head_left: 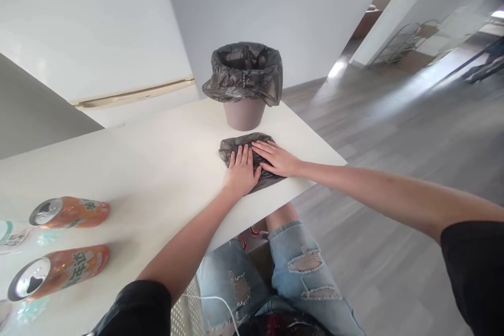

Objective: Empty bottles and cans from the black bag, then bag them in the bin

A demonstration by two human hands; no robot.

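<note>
A crumpled dark grey plastic bag (236, 143) lies flattened on the white table, close to its right front edge. My left hand (241, 172) presses flat on the bag with fingers stretched forward. Beside it, my right hand (277, 159) rests on the right part of the bag, fingers extended and pointing left. Both hands are open, pressing rather than gripping. Just behind the bag stands a small brownish-grey trash bin (244, 114), upright. A black trash bag (246, 81) lines the bin and is folded down over its rim.
Two opened orange drink cans (71, 212) and clear plastic bottles (13, 235), cut off by the frame, are on the left of the white table (157, 168). A white fridge (94, 26) stands behind the table. Grey floor (378, 210) lies to the right.
</note>
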